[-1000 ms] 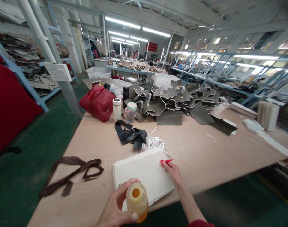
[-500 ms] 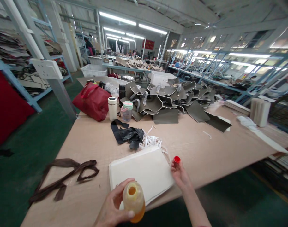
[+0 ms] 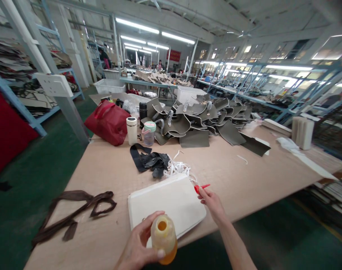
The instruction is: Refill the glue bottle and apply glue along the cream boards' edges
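My left hand (image 3: 141, 243) is wrapped round a translucent bottle (image 3: 164, 240) with amber liquid low inside. The bottle's mouth is uncapped and faces up toward me. Between the fingers of my right hand (image 3: 212, 204) is a red nozzle cap (image 3: 199, 188), its thin tip pointing right. Beneath and between the hands lies a stack of off-white sheets (image 3: 165, 198) at the table's near edge. White cords (image 3: 178, 168) and crumpled black strips (image 3: 154, 161) touch or lie just behind the stack.
Dark brown strips (image 3: 75, 210) lie on the table (image 3: 224, 168) at left. A red bag (image 3: 109, 122), a cream flask (image 3: 132, 131) and a plastic cup (image 3: 149, 134) stand behind. Grey-green cut pieces (image 3: 193, 120) are heaped at the back. A metal post (image 3: 72, 116) rises at the left edge.
My right hand has turned the red nozzle cap, so its tip now shows pointing right instead of its open end facing me. The bottle has shifted slightly right in the view.
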`<state>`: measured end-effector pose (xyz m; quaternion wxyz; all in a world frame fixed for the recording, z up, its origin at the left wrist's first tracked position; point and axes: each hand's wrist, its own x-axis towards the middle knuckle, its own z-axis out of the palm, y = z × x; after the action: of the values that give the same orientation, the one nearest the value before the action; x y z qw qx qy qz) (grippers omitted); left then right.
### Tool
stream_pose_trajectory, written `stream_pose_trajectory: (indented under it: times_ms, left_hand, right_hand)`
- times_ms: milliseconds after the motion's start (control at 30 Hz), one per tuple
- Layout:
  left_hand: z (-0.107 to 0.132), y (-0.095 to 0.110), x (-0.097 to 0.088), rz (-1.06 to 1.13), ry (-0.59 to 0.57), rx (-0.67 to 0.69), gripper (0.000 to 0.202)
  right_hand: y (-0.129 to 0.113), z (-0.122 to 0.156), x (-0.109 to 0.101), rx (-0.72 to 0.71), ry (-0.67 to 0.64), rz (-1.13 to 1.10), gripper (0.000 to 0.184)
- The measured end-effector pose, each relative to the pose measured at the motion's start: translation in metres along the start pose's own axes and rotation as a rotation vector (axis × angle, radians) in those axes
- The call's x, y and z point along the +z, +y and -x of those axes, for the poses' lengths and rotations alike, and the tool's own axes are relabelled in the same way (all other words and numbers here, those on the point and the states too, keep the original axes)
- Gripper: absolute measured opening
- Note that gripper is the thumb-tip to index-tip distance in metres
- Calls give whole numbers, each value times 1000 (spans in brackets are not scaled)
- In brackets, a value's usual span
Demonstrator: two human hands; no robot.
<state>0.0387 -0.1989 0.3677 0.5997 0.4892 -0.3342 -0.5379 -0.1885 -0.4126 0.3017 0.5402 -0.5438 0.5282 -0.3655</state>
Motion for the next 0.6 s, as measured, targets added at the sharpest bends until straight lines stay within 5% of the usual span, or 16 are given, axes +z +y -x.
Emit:
stream_pose_trajectory:
  times_ms: [267,600]
  left_hand:
    - [-1,-3,-9,70,-24,-33,90]
    - [-1,-3,-24,84,49,-48,86]
  right_hand:
    - [28,-33,17,102,-95,487,31]
    - [22,-35,26,-16,-150,821,29]
